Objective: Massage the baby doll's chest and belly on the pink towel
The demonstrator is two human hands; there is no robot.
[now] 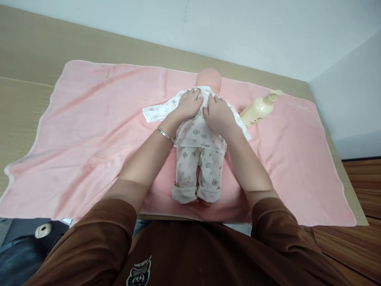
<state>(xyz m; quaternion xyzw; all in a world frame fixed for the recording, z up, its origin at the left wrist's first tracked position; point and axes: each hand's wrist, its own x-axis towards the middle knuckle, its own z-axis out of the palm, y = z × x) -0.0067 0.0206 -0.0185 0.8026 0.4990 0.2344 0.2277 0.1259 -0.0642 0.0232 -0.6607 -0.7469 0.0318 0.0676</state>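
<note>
A baby doll (210, 78) lies stretched out with its bald head away from me; no face shows. It wears a white printed top (193, 133) and matching trousers (186, 169) with the cuffs rolled up. My left hand (190, 104) rests on the upper left of the top, near the collar, fingers extended. On the other side, my right hand (218, 113) lies on the upper right of the top, fingers also laid out. Neither hand grips anything that I can see. One sleeve of the top spreads out to the left; the right one is partly behind my forearm.
A pink blanket (285, 159) covers much of the wooden table (119, 43). A cream pump bottle (257, 109) lies tilted beside the doll's right sleeve. White walls (238, 35) stand behind and to the right. A dark bag-like thing (24, 250) is below at the left.
</note>
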